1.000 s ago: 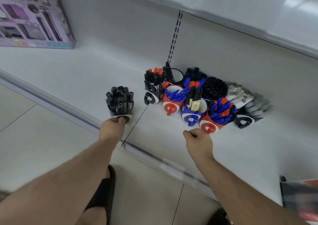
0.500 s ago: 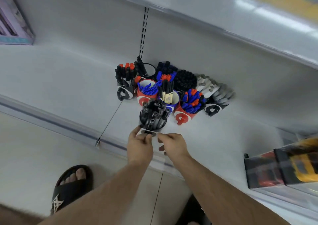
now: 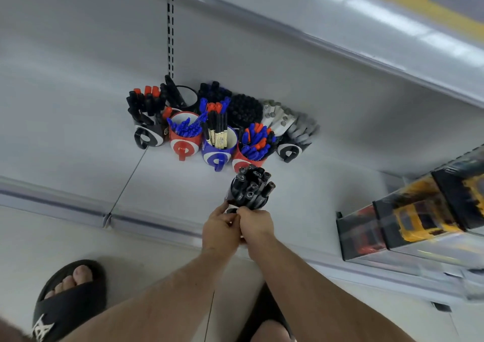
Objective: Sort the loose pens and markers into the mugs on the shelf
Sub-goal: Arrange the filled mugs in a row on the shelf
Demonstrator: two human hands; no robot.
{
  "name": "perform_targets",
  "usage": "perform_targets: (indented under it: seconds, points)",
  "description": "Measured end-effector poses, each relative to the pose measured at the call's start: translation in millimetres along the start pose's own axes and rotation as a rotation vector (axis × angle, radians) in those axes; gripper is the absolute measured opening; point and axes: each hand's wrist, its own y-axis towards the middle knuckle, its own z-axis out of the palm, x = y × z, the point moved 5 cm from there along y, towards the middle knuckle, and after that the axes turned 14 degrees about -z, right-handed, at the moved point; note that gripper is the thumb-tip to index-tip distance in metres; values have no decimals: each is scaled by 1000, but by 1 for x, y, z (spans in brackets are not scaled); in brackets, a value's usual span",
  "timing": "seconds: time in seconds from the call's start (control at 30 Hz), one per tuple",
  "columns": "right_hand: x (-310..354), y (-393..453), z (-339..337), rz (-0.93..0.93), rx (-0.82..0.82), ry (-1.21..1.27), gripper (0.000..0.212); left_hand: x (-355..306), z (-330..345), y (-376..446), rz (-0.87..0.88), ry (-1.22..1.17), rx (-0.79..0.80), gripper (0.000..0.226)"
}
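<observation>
A black mug (image 3: 246,197) packed with black markers (image 3: 252,184) sits near the front edge of a white shelf (image 3: 65,137), tilted toward the back. Both hands meet at its near side. The left hand (image 3: 220,230) curls its fingers around the mug's lower left side and handle area. The right hand (image 3: 255,224) curls in beside it, thumb and fingers pinching the mug's near rim; the two hands touch each other.

Just behind this mug stands a cluster of other mugs. A red mug (image 3: 245,159) full of blue and red pens is closest, almost touching the held markers. To its left is a blue mug (image 3: 218,155) holding beige-labelled black markers, then a second red mug (image 3: 184,145) with blue pens, then a black-and-white mug (image 3: 146,136) with black and red markers. On the right, another black-and-white mug (image 3: 290,151) holds grey-capped markers. More pen-filled holders crowd the back row against the shelf wall.

Boxes with yellow printing (image 3: 419,221) stand on the shelf at the right, well apart from the mugs. Below the shelf, a foot in a black sandal (image 3: 65,302) rests on the tiled floor.
</observation>
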Motion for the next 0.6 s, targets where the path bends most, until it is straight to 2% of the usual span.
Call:
perform_targets:
  seconds: [0.03, 0.13, 0.2, 0.27, 0.33, 0.4, 0.5, 0.6]
  points:
    - [-2, 1, -1, 17, 0, 7, 15, 1, 0, 1, -16, 51, 6, 22]
    - [-9, 3, -2, 65, 4, 62, 13, -2, -4, 3, 147, 284, 46, 25]
    - [-12, 5, -1, 98, -8, 113, 10, -5, -7, 4, 167, 384, 88, 27]
    - [-13, 5, -2, 113, -22, 146, 7, -9, -10, 9, 155, 483, 56, 21]
    - [-16, 9, -9, 128, -52, 170, 16, -17, -13, 11, 169, 567, -38, 19]
    - [-18, 12, -19, 132, -83, 188, 20, -26, -16, 13, 163, 536, -102, 19]
    - [-19, 21, -43, 69, -130, 149, 10, -43, -22, 18, 138, 422, -129, 24]
    - [-16, 36, -70, 38, -211, 144, 25, -55, -26, 22, 109, 353, -139, 26]
